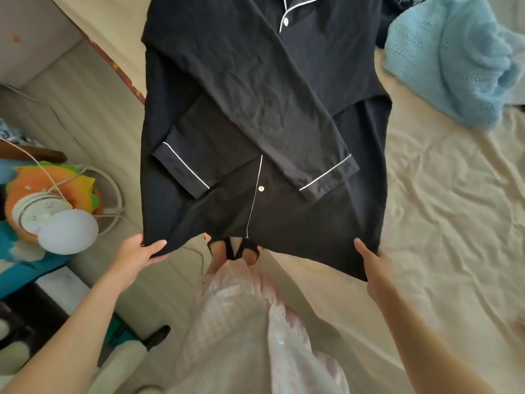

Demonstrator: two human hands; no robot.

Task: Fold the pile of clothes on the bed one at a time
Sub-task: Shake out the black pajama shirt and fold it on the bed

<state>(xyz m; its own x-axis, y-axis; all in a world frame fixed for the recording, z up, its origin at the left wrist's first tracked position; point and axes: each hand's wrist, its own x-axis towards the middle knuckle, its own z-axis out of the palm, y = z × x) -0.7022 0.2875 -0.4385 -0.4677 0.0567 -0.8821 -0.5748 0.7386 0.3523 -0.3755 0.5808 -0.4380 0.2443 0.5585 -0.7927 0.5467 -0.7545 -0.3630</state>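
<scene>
Both hands, left hand point(139, 255) and right hand point(372, 263), are pinching the dark shirt point(255, 109) hem near the frame's bottom; lifting both corners evenly should be keeping its crossed sleeves flat.

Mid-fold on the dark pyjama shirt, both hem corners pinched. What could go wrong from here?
1. Both sleeves only lie crossed over the dark pyjama shirt; lifting the hem could slide them out of place.
2. The left hand and right hand pinch only the hem corners, so the middle may sag and the fold go crooked.
3. The near hem hangs past the bed edge, so it may drag off.
</scene>
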